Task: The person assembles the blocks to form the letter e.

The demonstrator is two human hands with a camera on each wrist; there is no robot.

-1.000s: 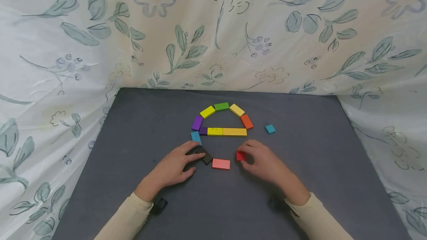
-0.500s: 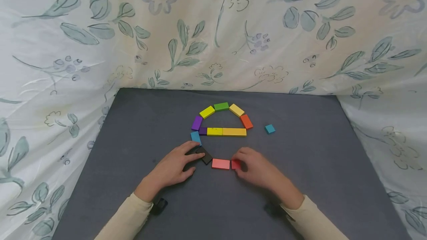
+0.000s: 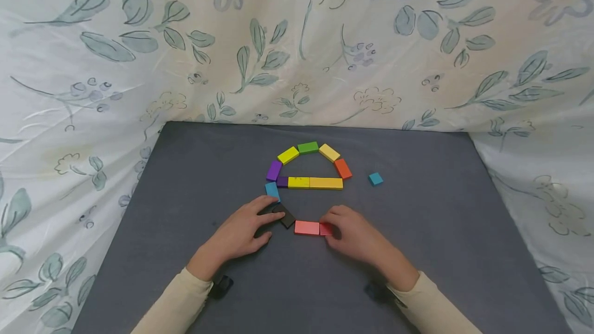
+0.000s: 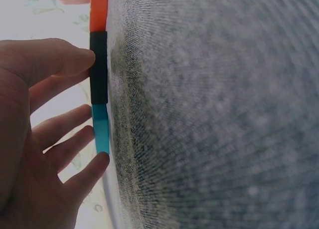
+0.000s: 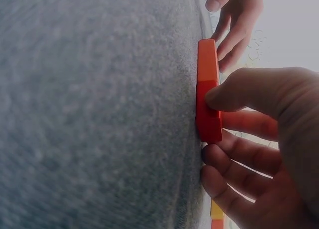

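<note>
My right hand pinches a red block between thumb and fingers, and its left end meets the pink block. In the right wrist view the thumb lies on the near face of the red block. The left hand rests with spread fingers on the black block and the near end of a blue block. Those fingers are fairly straight in the left wrist view, touching the black block and the blue block.
Beyond the hands, purple, yellow, green, cream and orange blocks form an arch. Inside it runs a straight row of dark purple, yellow and amber blocks. A small blue block lies apart at right on the grey cloth.
The right hand has brought the red block left and nearer, closing the gap to the pink block until they meet. My left hand has stayed in place.
</note>
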